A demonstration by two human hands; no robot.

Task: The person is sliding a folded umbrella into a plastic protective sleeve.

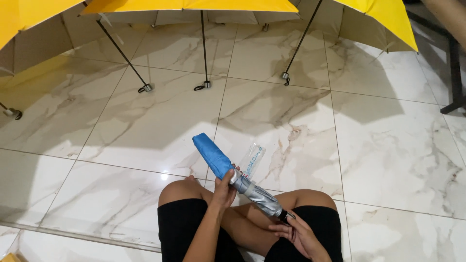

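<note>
Marble-look floor tiles point(378, 145) fill the frame, glossy, with grey veining; open yellow umbrellas point(194, 6) are lined along the top edge, their black shafts point(204, 46) angled down to handles resting on the tiles. A folded umbrella point(238, 177) is held at lower centre, above crossed legs in black shorts point(182, 228). Its blue sleeve point(211, 154) is seen covering the upper-left half only; the silver canopy point(257, 195) is left exposed toward lower right. The left hand point(224, 188) is wrapped around the middle, right at the sleeve's edge, fingers closed on the fabric. The right hand point(301, 235) is cupped at the black handle end point(286, 216), fingers curled around it; whether the handle is gripped firmly or just steadied cannot be told. A clear plastic wrapper point(253, 161) is seen lying on the floor just behind the umbrella, apart from both hands. Risks, as judged: sleeve could be snagged or bunched on loose silver folds if the canopy is not kept tightly rolled under the left hand. Release button could be pressed by the right hand's curled fingers, so the umbrella could spring open toward the lap. Grip at the handle could be lost, since the fabric is slick. Wrapper could be slid away or be slipped on, given the polished tile. A dark furniture leg point(455, 73) is noted at the right edge, well apart.
</note>
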